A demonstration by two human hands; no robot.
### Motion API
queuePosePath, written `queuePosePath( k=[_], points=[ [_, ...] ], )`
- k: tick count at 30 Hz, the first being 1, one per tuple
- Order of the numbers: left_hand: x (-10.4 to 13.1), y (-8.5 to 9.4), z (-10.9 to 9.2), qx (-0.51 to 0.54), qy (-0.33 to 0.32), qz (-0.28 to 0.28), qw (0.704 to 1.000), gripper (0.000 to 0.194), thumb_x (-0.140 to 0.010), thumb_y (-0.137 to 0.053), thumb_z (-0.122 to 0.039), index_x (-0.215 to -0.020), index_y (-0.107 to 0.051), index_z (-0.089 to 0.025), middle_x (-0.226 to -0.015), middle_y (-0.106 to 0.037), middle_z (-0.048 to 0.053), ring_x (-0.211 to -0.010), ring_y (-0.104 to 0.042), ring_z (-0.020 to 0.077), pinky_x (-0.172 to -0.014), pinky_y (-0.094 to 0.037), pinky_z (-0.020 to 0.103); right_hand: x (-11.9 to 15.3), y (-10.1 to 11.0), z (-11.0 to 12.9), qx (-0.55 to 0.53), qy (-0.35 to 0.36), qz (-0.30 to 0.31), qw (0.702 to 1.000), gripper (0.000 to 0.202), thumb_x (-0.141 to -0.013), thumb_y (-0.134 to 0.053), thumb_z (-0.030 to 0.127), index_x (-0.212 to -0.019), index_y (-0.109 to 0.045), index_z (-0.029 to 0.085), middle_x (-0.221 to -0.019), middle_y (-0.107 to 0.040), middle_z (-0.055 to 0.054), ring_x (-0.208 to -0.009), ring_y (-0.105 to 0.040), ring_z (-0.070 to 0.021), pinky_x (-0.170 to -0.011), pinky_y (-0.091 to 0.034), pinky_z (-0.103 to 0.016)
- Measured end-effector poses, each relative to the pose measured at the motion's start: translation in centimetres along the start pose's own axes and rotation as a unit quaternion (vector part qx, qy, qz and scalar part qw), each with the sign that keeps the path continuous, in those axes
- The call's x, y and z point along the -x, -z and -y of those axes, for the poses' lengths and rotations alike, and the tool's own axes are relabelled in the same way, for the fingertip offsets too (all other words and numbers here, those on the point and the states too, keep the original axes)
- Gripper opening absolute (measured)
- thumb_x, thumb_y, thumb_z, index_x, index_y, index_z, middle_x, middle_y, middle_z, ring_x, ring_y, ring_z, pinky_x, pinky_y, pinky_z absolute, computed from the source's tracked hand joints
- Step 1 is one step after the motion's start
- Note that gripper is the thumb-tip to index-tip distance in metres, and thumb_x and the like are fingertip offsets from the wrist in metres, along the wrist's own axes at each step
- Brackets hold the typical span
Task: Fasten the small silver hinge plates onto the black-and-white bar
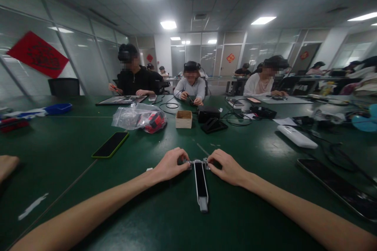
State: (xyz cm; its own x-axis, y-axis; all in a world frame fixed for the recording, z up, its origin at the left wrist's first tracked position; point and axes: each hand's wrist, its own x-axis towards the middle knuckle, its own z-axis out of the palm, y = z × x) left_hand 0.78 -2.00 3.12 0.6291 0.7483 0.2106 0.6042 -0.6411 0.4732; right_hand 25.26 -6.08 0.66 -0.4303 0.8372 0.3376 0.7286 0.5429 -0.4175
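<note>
A slim strip-shaped device (200, 180) with a black face, a pale frame and a grey end lies lengthwise on the green table in front of me. Small grey metal-looking pieces stick out on both sides of its far end. My left hand (174, 162) pinches the piece on the left with thumb and fingers. On the opposite side, my right hand (225, 166) is closed in a pinch on the other piece. The exact kind of device is too small and dim to make out.
A green-edged phone (110, 145), a plastic bag (138, 117) with red items, a small open box (183, 120) and a black case (208, 113) lie beyond. At right are a white device (297, 136), a dark tablet-like slab (338, 188) and cables. Another person's hand (7, 166) is at left.
</note>
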Motion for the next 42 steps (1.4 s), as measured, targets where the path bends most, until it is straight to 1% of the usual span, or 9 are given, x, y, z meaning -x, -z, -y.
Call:
queuePosePath(
  k=[5,17,21,25,28,30,34,38,42],
  points=[
    [0.1,-0.2,0.2,0.012,-0.012,0.008,1.0,0.017,-0.079,-0.061,-0.031,-0.088,-0.064,-0.017,-0.083,-0.059,0.002,-0.073,-0.055,0.0155,-0.065,-0.041,0.025,0.0,0.0,0.0,0.006,-0.003,0.004,1.0,0.013,-0.087,-0.052,0.026,-0.09,-0.061,0.017,-0.089,-0.059,-0.004,-0.081,-0.053,-0.0162,-0.072,-0.046,-0.032],
    [-0.3,0.1,1.1,0.013,0.011,-0.062,0.998,0.014,-0.082,-0.054,-0.027,-0.081,-0.062,-0.016,-0.071,-0.058,0.0,-0.064,-0.051,0.0141,-0.058,-0.038,0.024,-0.1,0.1,0.5,0.041,-0.03,-0.028,0.998,0.015,-0.085,-0.053,0.027,-0.093,-0.06,0.016,-0.085,-0.059,-0.005,-0.076,-0.053,-0.0169,-0.069,-0.045,-0.032],
    [-0.5,0.0,1.9,0.002,0.011,-0.074,0.997,0.017,-0.084,-0.049,-0.027,-0.081,-0.061,-0.016,-0.071,-0.059,0.001,-0.063,-0.052,0.0146,-0.057,-0.039,0.024,0.0,0.7,1.6,0.047,-0.042,-0.032,0.997,0.017,-0.086,-0.05,0.028,-0.095,-0.059,0.016,-0.086,-0.059,-0.006,-0.077,-0.054,-0.0177,-0.07,-0.044,-0.032],
    [-0.4,-0.3,2.2,0.002,0.009,-0.085,0.996,0.017,-0.084,-0.049,-0.026,-0.079,-0.061,-0.016,-0.07,-0.059,0.001,-0.062,-0.053,0.0142,-0.058,-0.039,0.024,0.2,1.7,5.2,0.047,-0.084,0.052,0.994,0.034,-0.089,-0.044,0.041,-0.113,-0.054,0.019,-0.087,-0.062,-0.006,-0.076,-0.058,-0.0193,-0.067,-0.045,-0.032],
    [-0.3,-0.4,2.1,0.006,-0.003,-0.092,0.996,0.017,-0.084,-0.049,-0.026,-0.079,-0.061,-0.015,-0.069,-0.06,0.001,-0.061,-0.053,0.0139,-0.058,-0.04,0.024,0.0,1.9,8.1,0.068,-0.131,0.15,0.977,0.061,-0.086,-0.037,0.061,-0.134,-0.036,0.023,-0.097,-0.065,-0.008,-0.082,-0.062,-0.0247,-0.072,-0.047,-0.039],
    [-0.3,-0.4,2.0,0.01,-0.004,-0.093,0.996,0.017,-0.084,-0.049,-0.026,-0.079,-0.061,-0.016,-0.069,-0.06,0.001,-0.061,-0.053,0.014,-0.058,-0.04,0.024,-0.7,1.7,9.4,0.11,-0.152,0.178,0.966,0.071,-0.084,-0.034,0.066,-0.139,-0.031,0.02,-0.105,-0.064,-0.013,-0.09,-0.062,-0.0301,-0.077,-0.046,-0.045],
    [-0.5,-0.4,2.1,0.012,0.004,-0.102,0.995,0.019,-0.084,-0.048,-0.028,-0.079,-0.061,-0.016,-0.069,-0.061,0.001,-0.061,-0.054,0.0144,-0.057,-0.04,0.024,-2.5,1.1,9.9,0.155,-0.168,0.191,0.955,0.068,-0.084,-0.04,0.059,-0.133,-0.036,0.012,-0.107,-0.064,-0.019,-0.092,-0.062,-0.0327,-0.076,-0.048,-0.044],
    [-0.6,-0.4,2.4,0.018,-0.001,-0.108,0.994,0.021,-0.084,-0.048,-0.031,-0.079,-0.062,-0.016,-0.067,-0.061,0.0,-0.06,-0.055,0.0147,-0.057,-0.041,0.024,-2.9,1.4,9.1,0.118,-0.15,0.19,0.963,0.052,-0.081,-0.049,0.042,-0.125,-0.04,0.015,-0.097,-0.066,-0.012,-0.079,-0.064,-0.0252,-0.063,-0.049,-0.032],
    [-0.6,-0.4,2.5,0.01,0.002,-0.103,0.995,0.021,-0.085,-0.047,-0.031,-0.081,-0.062,-0.017,-0.071,-0.063,0.001,-0.062,-0.056,0.0156,-0.06,-0.043,0.026,-2.1,2.6,7.7,0.094,-0.142,0.159,0.972,0.04,-0.079,-0.053,0.035,-0.115,-0.044,0.019,-0.09,-0.065,-0.008,-0.072,-0.064,-0.0211,-0.057,-0.045,-0.027]
  ],
)
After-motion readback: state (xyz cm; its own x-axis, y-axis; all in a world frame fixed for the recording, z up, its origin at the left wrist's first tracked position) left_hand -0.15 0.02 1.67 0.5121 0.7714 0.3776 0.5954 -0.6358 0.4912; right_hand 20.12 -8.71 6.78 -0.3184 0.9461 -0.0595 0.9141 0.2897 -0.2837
